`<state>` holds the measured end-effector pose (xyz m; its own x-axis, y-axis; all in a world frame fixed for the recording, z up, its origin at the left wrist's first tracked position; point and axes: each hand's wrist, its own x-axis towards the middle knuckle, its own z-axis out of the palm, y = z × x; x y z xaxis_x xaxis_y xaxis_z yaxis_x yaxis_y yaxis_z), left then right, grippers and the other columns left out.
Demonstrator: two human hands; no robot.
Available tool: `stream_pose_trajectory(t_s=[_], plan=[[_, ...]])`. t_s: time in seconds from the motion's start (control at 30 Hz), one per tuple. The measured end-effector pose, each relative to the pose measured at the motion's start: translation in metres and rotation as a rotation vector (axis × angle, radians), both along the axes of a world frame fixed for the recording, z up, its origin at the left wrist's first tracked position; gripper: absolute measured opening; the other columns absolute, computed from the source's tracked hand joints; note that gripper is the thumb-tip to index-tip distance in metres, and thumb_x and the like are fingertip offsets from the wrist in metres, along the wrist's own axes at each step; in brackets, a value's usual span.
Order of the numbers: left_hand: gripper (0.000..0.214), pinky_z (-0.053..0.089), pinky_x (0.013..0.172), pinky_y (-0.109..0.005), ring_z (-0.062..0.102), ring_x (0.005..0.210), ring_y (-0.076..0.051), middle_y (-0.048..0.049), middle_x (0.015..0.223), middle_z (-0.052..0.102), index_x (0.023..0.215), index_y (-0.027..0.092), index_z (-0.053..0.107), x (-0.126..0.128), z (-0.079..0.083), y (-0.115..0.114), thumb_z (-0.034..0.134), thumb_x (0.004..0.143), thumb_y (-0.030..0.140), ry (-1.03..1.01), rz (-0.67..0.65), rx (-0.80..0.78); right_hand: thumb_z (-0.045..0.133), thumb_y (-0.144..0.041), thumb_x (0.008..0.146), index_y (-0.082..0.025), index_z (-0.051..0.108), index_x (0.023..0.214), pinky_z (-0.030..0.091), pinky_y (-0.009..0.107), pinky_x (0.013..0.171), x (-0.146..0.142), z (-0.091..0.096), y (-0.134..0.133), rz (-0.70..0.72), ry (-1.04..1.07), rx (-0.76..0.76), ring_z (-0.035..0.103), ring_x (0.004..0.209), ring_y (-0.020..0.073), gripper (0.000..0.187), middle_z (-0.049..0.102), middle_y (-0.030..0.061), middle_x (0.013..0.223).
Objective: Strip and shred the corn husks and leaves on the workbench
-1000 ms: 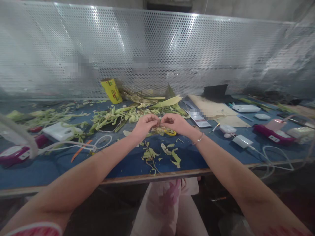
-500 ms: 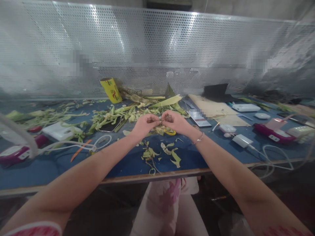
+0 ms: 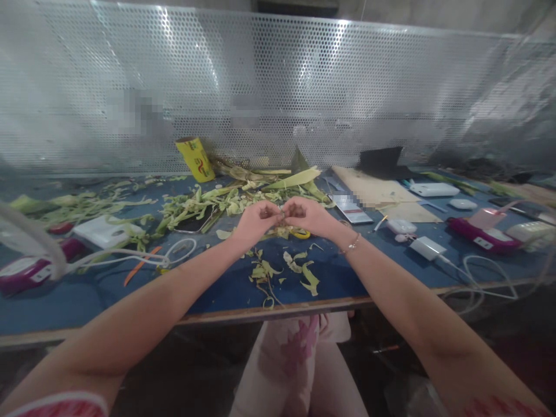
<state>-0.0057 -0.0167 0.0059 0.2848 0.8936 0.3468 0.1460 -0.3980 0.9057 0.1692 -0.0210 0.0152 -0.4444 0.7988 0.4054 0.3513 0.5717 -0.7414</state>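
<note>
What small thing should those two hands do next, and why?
Perhaps ease the left hand and right hand gently apart: they nearly meet, seeming to pinch a tiny piece too small to identify, so a slow parting might show it better.

Looks like a rough workshop, though hard to say of what trade. Has a long blue worktop [image 3: 330, 284] with a raw wooden edge, strewn with leafy plant scraps [image 3: 217, 202], and backs onto a tall perforated metal panel [image 3: 278, 75]. Ends above in a bare grey wall [image 3: 434, 14]. Carries mixed bench clutter: a yellow tube [image 3: 196, 162], a brown flat sheet [image 3: 377, 190], a phone [image 3: 351, 208] and, on the right, a purple power strip [image 3: 459, 228] bearing a pale charger [image 3: 485, 219].
</note>
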Motion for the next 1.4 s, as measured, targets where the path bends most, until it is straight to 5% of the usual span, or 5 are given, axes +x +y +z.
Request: stream_pose_trajectory(t_s=[0.4, 0.57, 0.73, 1.1, 1.4], plan=[[0.025, 0.047, 0.066, -0.028, 0.057, 0.074, -0.015, -0.0029, 0.083, 0.058, 0.081, 0.017, 0.050, 0.001, -0.006, 0.004, 0.066, 0.066, 0.030, 0.032, 0.122, 0.071, 0.060, -0.018, 0.068, -0.014, 0.056, 0.079, 0.047, 0.025, 0.063, -0.002, 0.003, 0.002, -0.002, 0.091, -0.098, 0.057, 0.066, 0.0110, 0.012, 0.060, 0.0019, 0.072], [0.011, 0.043, 0.079, -0.033, 0.053, 0.090, -0.019, -0.0042, 0.085, 0.057, 0.070, 0.018, 0.056, -0.005, 0.009, -0.003, 0.066, 0.066, 0.021, 0.333, 0.354, 0.465, 0.061, -0.021, 0.067, -0.014, 0.056, 0.078, 0.047, 0.026, 0.063, -0.001, 0.001, 0.005, -0.036, 0.100, -0.100, 0.057, 0.066, 0.0112, 0.013, 0.060, 0.0016, 0.071], [0.007, 0.043, 0.076, -0.032, 0.056, 0.077, -0.017, -0.0036, 0.075, 0.062, 0.071, 0.019, 0.065, -0.007, 0.014, -0.007, 0.059, 0.073, 0.021, 0.522, 0.296, 0.772, 0.062, -0.021, 0.064, -0.015, 0.055, 0.076, 0.047, 0.026, 0.065, 0.000, -0.002, 0.009, -0.053, 0.141, -0.107, 0.057, 0.066, 0.0107, 0.015, 0.060, 0.0008, 0.072], [0.014, 0.046, 0.071, -0.029, 0.060, 0.073, -0.017, -0.0057, 0.077, 0.067, 0.079, 0.017, 0.070, -0.001, 0.009, -0.010, 0.059, 0.072, 0.025, 0.564, 0.201, 0.616, 0.062, -0.018, 0.065, -0.015, 0.056, 0.076, 0.048, 0.026, 0.065, -0.001, -0.001, 0.009, -0.042, 0.154, -0.137, 0.059, 0.067, 0.0114, 0.013, 0.062, 0.0015, 0.072], [0.018, 0.046, 0.066, -0.027, 0.062, 0.069, -0.018, -0.0036, 0.072, 0.069, 0.071, 0.017, 0.070, 0.002, 0.007, -0.011, 0.057, 0.072, 0.029, 0.400, 0.189, 0.240, 0.061, -0.020, 0.068, -0.015, 0.058, 0.075, 0.048, 0.026, 0.064, -0.002, 0.001, 0.005, -0.056, 0.135, -0.061, 0.060, 0.068, 0.0121, 0.010, 0.063, 0.0022, 0.072]])
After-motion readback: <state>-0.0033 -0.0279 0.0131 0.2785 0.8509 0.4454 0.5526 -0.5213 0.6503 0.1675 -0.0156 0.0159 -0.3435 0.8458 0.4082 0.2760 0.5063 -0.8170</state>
